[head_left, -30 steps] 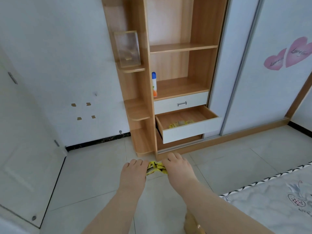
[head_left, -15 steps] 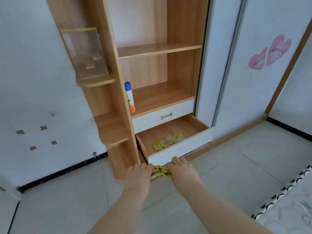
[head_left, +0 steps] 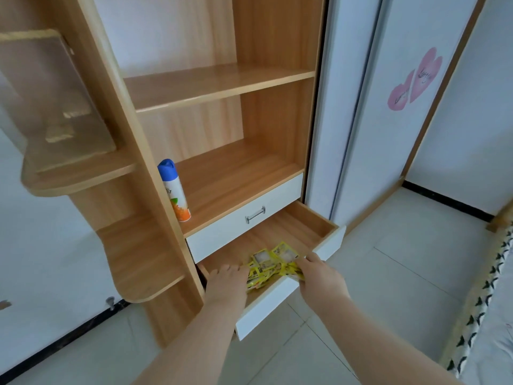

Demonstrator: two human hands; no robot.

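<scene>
A pulled-out wooden drawer (head_left: 327, 229) with a white front sits at the bottom of a wooden shelf unit. Several yellow sachets (head_left: 273, 263) lie piled in its front part. My left hand (head_left: 226, 284) and my right hand (head_left: 319, 276) reach over the drawer's front edge, one on each side of the pile. Both hands hold a bunch of the yellow sachets between them, just above or on the pile. The fingertips are hidden under the sachets.
Above the open drawer is a shut white drawer (head_left: 249, 220) with a metal handle. A blue-capped spray can (head_left: 173, 190) stands on the shelf above. Curved side shelves jut out at the left. White sliding doors (head_left: 388, 120) stand to the right, a bed edge (head_left: 488, 315) at far right.
I have moved closer to the shelf unit. Both hands carried the yellow sachets from above the floor up and over the drawer's front edge into the drawer.
</scene>
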